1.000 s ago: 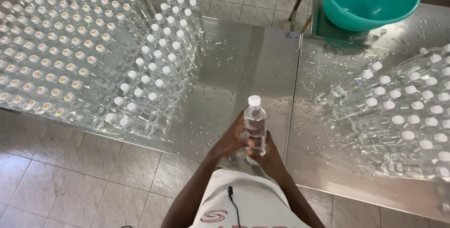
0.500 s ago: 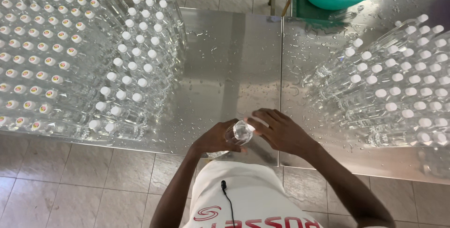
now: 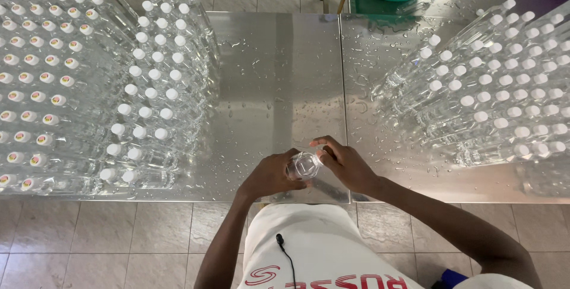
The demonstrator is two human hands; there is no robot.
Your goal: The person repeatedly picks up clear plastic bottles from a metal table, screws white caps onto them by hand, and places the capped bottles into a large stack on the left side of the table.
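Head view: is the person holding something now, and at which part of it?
Yes, a clear plastic bottle, between left hand and right hand, gripped around its sides; exact part unclear.

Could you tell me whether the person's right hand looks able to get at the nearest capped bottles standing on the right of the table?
Probably yes. The right hand is on the clear bottle, but only bare wet table lies between it and the capped bottles.

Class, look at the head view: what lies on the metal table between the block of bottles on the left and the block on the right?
Only bare, wet steel table; near its front edge both hands hold one bottle.
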